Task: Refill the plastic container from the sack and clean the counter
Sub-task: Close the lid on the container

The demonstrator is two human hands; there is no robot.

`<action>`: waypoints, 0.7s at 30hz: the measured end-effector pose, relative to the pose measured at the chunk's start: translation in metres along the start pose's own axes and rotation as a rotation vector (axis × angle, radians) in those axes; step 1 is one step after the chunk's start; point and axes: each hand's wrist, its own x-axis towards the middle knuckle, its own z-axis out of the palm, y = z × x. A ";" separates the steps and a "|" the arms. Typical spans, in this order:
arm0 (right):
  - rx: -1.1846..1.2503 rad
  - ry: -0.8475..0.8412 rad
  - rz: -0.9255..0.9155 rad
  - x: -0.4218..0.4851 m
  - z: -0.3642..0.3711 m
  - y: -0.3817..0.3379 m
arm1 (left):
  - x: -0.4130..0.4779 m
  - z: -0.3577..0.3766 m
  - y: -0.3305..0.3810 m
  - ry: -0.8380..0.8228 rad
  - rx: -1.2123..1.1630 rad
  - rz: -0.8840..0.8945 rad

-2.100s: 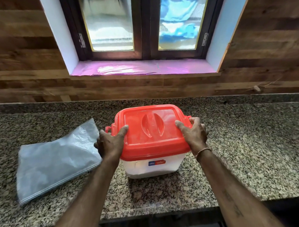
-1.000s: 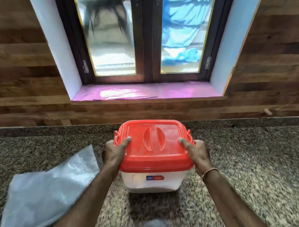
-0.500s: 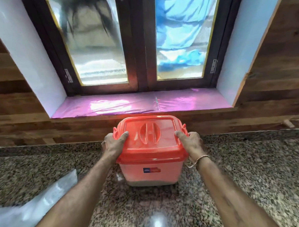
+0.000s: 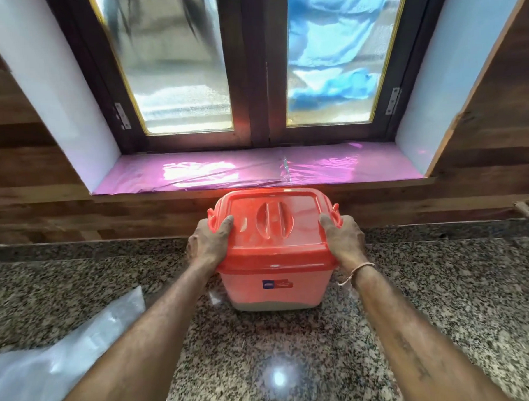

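Note:
A white plastic container (image 4: 276,290) with a red lid (image 4: 273,230) stands on the speckled granite counter (image 4: 443,298), close to the back wall under the window. The lid is on and its side clips are up. My left hand (image 4: 209,242) grips the container's left side, thumb on the lid. My right hand (image 4: 343,237) grips the right side the same way. The flat, pale grey sack (image 4: 61,354) lies on the counter at the lower left, partly out of frame.
A wooden wall runs behind the counter. Above it is a window sill covered in pink film (image 4: 256,170), below a dark-framed window. A small object (image 4: 524,208) rests on the wall ledge at the far right.
Both hands have pushed the container away from me toward the back wall. The view has tilted up, so the sack has slid to the lower left.

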 end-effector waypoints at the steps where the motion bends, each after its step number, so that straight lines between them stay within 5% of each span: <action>1: -0.014 0.027 -0.025 -0.008 -0.001 -0.002 | -0.006 -0.005 -0.005 -0.044 -0.013 -0.005; 7: -0.091 0.320 -0.346 -0.124 0.031 -0.001 | -0.075 -0.048 -0.081 -0.146 -0.115 0.038; 10: -0.116 0.330 -0.534 -0.208 0.081 0.001 | -0.097 -0.086 -0.147 -0.062 0.114 0.042; 13: -0.082 0.041 -0.582 -0.281 0.145 0.010 | -0.112 -0.137 -0.216 0.051 0.315 -0.003; 16: -0.143 -0.362 -0.435 -0.325 0.207 0.024 | -0.120 -0.188 -0.285 0.126 0.423 -0.108; 21: -0.319 -0.568 -0.168 -0.341 0.272 0.035 | -0.111 -0.243 -0.393 0.169 0.286 -0.387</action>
